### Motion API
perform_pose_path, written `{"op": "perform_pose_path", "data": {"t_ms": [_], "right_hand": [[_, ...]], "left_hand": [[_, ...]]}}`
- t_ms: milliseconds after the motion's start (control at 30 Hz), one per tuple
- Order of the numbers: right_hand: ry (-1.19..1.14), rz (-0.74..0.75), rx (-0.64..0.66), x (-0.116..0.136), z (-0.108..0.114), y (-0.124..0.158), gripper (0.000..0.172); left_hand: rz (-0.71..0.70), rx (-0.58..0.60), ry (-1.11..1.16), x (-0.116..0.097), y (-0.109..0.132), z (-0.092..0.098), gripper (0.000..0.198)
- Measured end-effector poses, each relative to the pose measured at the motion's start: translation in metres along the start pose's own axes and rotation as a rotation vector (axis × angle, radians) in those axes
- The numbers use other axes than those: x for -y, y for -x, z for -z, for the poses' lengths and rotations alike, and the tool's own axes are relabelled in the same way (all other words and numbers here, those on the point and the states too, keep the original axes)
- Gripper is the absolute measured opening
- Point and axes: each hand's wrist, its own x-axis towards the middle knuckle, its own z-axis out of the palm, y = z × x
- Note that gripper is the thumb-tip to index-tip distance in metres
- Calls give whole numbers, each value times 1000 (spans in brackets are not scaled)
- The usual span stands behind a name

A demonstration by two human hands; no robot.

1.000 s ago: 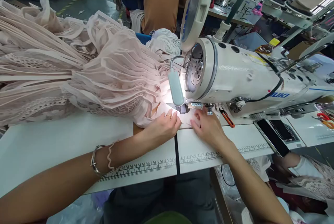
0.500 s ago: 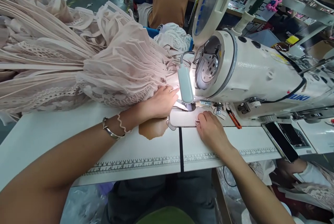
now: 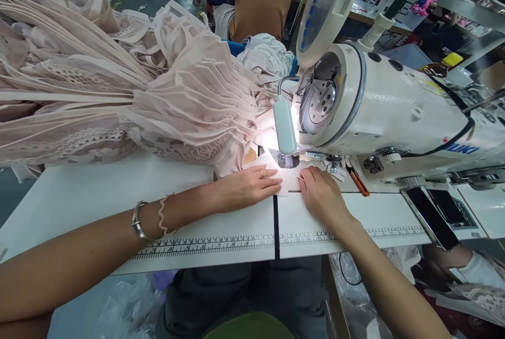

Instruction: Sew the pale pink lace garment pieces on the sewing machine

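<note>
My left hand lies flat, fingers stretched out, on a pale pink fabric piece in front of the sewing machine's needle area. Curled at the right edge of that piece, my right hand has thumb and fingers pinched together on what looks like its pale edge; the fingertips are partly hidden. Just behind both hands is the presser foot of the white sewing machine. A large heap of pale pink lace-trimmed garments reaches close to my left hand.
A small lamp hangs before the machine head, below a round magnifier. Orange-handled thread snips and a phone lie to the right. A printed ruler runs along the table edge. Another person stands behind.
My left hand has come nearer to me from beside the needle and now lies flat on the pale fabric, which covers more of the machine bed. The right hand stays almost in place.
</note>
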Motion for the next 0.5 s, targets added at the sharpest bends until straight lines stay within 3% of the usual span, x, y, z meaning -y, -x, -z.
{"op": "perform_pose_path", "data": {"t_ms": [100, 167, 267, 367, 500], "right_hand": [[-28, -2, -7, 1, -6, -7, 24], [-78, -38, 4, 3, -11, -14, 22], [-223, -143, 23, 6, -16, -22, 17], [-444, -284, 32, 7, -18, -27, 16], [-666, -437, 35, 9, -15, -30, 19]], "left_hand": [[21, 12, -150, -6, 2, 1, 36], [120, 80, -276, -11, -6, 2, 32], [136, 166, -379, -16, -21, 3, 25], [144, 133, -370, -13, -27, 0, 27], [337, 19, -143, -7, -19, -8, 26]]}}
